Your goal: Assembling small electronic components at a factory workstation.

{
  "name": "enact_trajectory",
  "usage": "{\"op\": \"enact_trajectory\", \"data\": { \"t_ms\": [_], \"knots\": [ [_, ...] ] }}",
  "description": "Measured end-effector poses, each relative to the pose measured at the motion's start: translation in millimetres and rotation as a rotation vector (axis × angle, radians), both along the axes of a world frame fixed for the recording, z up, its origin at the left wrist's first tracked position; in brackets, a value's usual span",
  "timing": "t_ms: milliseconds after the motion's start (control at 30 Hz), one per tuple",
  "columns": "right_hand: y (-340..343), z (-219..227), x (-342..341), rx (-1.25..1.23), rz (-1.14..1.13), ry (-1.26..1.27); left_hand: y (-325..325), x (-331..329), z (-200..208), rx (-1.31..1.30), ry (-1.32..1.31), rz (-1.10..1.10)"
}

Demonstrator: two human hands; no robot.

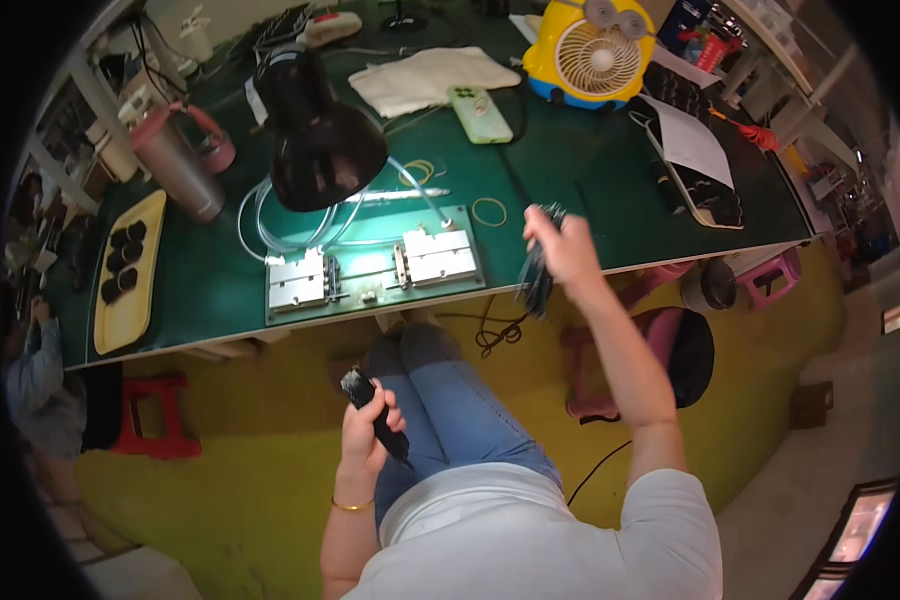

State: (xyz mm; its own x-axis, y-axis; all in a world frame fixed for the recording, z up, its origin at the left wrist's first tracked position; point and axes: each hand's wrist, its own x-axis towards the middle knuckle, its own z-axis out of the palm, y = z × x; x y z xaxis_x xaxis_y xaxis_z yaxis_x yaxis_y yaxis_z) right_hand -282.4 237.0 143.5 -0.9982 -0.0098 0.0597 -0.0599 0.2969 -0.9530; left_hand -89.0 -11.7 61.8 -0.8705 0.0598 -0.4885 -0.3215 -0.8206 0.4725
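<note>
My left hand (364,432), held low over my lap, is closed round a bundle of thin black strips (391,436) with pale, shiny upper ends. My right hand (570,252) reaches to the table's front edge, right of the fixture. It grips another bundle of thin black strips (536,285), which hangs down past the fingers; I cannot tell whether they are wires. Between the hands, at the table edge, lies a metal fixture plate (372,268) bearing two silver clamp blocks, a left block (298,284) and a right block (440,257), with clear tubes running to them.
A black lamp (327,150) overhangs the fixture. Left are a yellow tray (140,300) of black pieces and a pink-grey tumbler (177,165). Behind lie a white cloth (430,78), a phone (480,115) and a yellow fan (570,60). A black-filled tray (718,205) lies right; another person sits far left.
</note>
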Motion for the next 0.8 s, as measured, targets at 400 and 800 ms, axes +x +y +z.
{"op": "enact_trajectory", "data": {
  "t_ms": [400, 800],
  "knots": [
    [101.1, -19.1, -96.4, 0.928, -0.215, 0.133, 71.2, 84.8, -5.4, 0.123, -0.08, -0.177],
    [-62.5, -40.2, 151.5, 0.308, 0.505, 0.136, 41.5, 92.0, -30.1, 0.381, -0.04, -0.174]
  ]
}}
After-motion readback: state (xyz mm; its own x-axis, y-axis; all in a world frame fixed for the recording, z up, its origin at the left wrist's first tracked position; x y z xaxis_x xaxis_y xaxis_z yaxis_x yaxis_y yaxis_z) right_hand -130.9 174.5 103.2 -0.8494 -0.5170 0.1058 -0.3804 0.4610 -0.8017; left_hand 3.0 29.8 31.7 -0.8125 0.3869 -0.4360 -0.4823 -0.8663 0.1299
